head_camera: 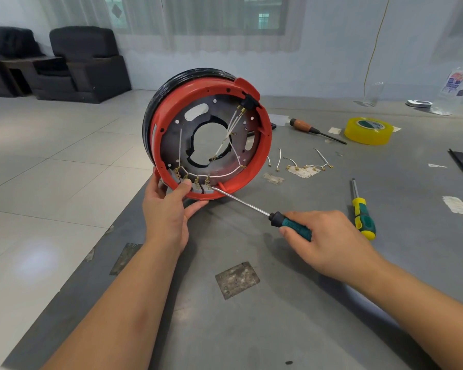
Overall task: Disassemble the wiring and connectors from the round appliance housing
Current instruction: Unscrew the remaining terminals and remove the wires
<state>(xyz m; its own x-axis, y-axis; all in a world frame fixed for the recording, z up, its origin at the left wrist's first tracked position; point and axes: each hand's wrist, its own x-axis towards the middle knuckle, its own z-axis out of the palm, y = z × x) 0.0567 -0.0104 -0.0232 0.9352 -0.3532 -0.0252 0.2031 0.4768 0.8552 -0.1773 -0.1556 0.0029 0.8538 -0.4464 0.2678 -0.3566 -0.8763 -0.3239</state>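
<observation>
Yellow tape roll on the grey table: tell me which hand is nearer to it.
Right. The right hand grips a teal-handled screwdriver below and left of the yellow tape roll; the left hand holds the round red housing's lower rim, farther left.

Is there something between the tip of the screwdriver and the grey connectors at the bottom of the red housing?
Nothing visible. The screwdriver in the right hand already reaches the rightmost grey connector; the left hand holds the rim beside it.
</observation>
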